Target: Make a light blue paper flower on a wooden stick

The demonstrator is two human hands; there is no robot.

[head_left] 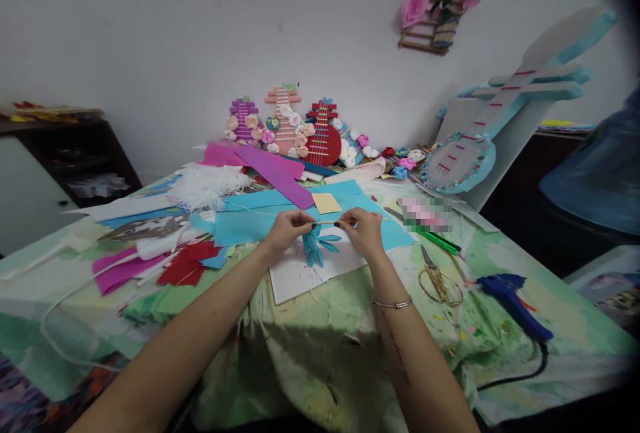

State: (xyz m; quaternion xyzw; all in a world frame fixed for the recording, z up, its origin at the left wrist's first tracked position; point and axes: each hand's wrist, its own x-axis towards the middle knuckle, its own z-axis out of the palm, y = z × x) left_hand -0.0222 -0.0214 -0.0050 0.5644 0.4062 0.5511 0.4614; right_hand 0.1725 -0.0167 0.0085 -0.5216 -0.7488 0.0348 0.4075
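Observation:
A thin wooden stick (327, 222) runs level between my two hands, above the middle of the table. My left hand (289, 229) pinches its left end. Fingers closed, my right hand (364, 231) grips the stick further along, and the tip pokes out to the right. Just below are curled blue paper pieces (315, 246); whether they touch the stick I cannot tell. Under them lies a white board (295, 279), and blue sheets (240, 226) spread behind. A small cream paper square (327, 203) rests just beyond the stick.
Gold-handled scissors (440, 279) and a blue glue gun (517, 303) with a black cord lie at right. Red scraps (187, 265) and white shredded paper (207, 186) are at left. Decorated instrument models (320, 133) stand against the wall, and a large one (480, 139) leans at right.

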